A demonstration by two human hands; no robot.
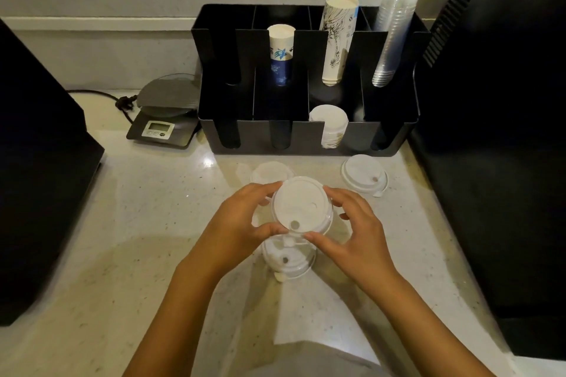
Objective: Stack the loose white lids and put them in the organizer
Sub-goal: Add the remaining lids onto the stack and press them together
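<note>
The left hand (242, 220) and right hand (352, 232) together grip one white lid (301, 206) above the tabletop (137, 223). Three more loose lids lie there: one beneath (288, 260), one behind (271, 171), one right (364, 174). The black organizer (306, 138) holds one lid stack (330, 128) and three cup stacks.

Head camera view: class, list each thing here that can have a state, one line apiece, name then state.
Held lid: raised, gripped by both hands.
Left hand: closed on its rim.
Right hand: closed on its rim.
Lid below: flat on counter.
Right lid: loose on counter.
Far lid: loose on counter.
Organizer: partly filled.
Scale: unloaded.
</note>
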